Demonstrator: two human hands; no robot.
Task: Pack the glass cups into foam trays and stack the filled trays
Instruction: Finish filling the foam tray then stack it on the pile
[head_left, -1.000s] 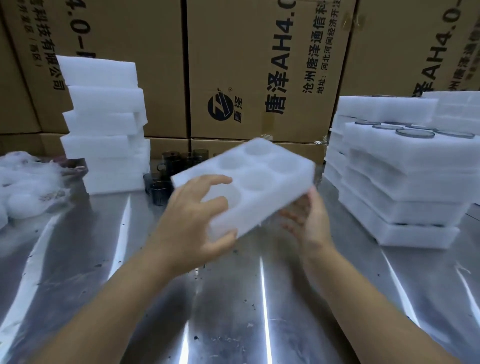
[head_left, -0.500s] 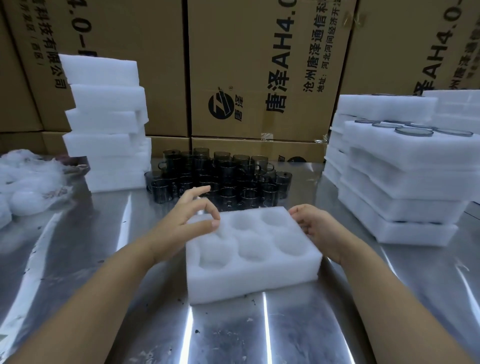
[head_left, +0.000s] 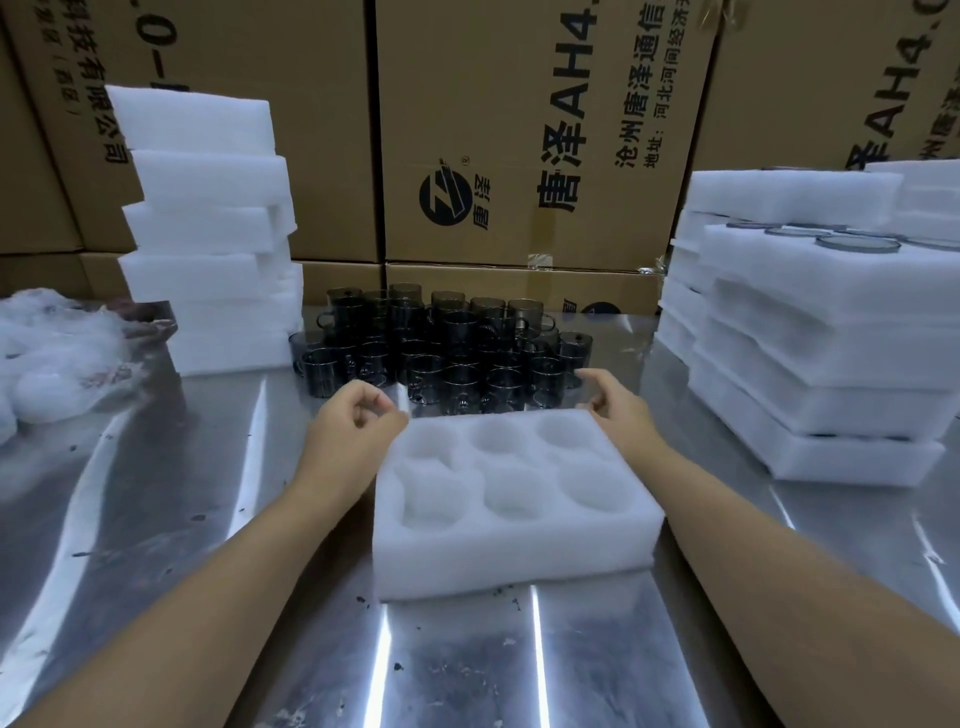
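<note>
Hovering at far corners of foam tray (head_left: 514, 551) | left hand (head_left: 358, 431), right hand (head_left: 618, 408): fingers loosely curled, holding nothing | tray flat on metal table (head_left: 156, 519) between both wrists, six hollows empty | glass cups (head_left: 447, 353) clustered just beyond fingertips | filled tray stack (head_left: 831, 364) right of right hand | empty foam stack (head_left: 208, 234) beyond left hand

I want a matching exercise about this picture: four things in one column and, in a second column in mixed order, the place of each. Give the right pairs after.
Things:
1. glass cups
2. empty six-hole tray
3. stack topped by a filled tray
4. crumpled plastic

Places:
a. far left
b. centre, nearest the person
c. right side
d. just behind the empty tray

Pairs: 1-d, 2-b, 3-c, 4-a
</note>
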